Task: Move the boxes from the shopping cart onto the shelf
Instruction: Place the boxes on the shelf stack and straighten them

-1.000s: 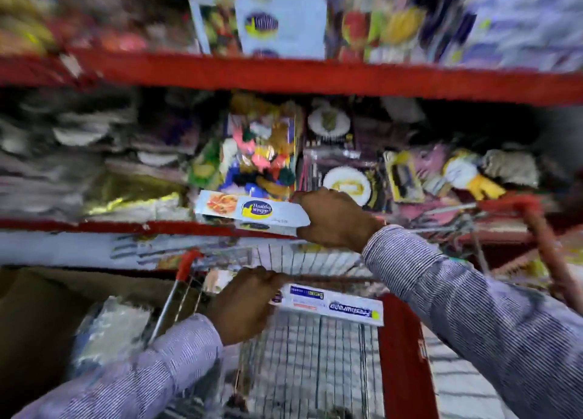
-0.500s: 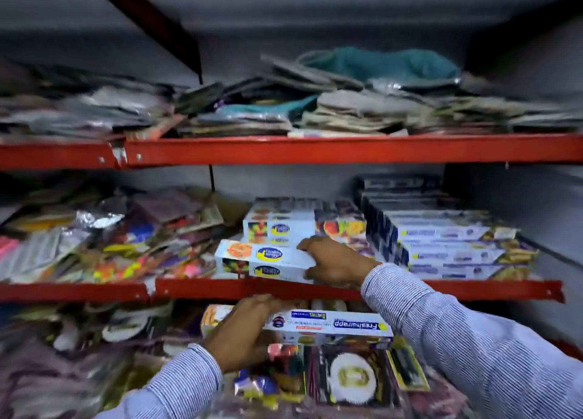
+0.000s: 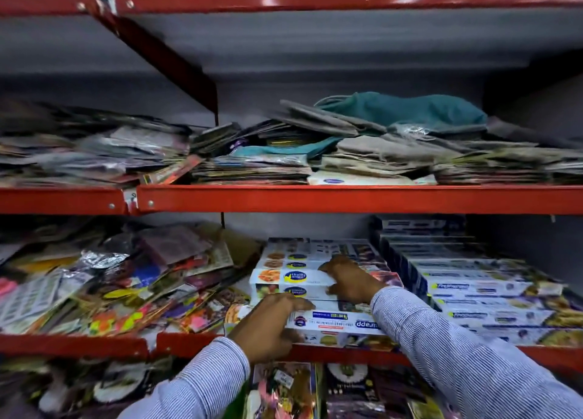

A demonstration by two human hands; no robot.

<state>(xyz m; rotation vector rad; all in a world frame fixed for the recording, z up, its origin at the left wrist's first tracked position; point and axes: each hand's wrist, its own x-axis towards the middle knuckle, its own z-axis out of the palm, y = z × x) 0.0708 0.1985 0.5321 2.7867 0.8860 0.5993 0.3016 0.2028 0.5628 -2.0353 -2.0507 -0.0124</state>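
Note:
My right hand (image 3: 351, 281) grips the right end of a long white box with a blue oval logo (image 3: 291, 276), which lies on top of a stack of like boxes (image 3: 303, 254) on the red shelf (image 3: 347, 354). My left hand (image 3: 271, 324) holds the left end of a white Freshwrapp box (image 3: 340, 324) that rests at the shelf's front edge, below the first box. Both sleeves are striped. The shopping cart is out of view.
A row of stacked blue-and-white boxes (image 3: 482, 289) fills the shelf's right side. Loose colourful packets (image 3: 110, 286) are heaped on the left. The shelf above (image 3: 315, 197) carries folded cloths and flat packs. More packets (image 3: 284, 390) hang below.
The view has swung up from the cart to the shelves. Both boxes have gone up and forward; the logo box now lies on the stack and the Freshwrapp box rests on the shelf edge.

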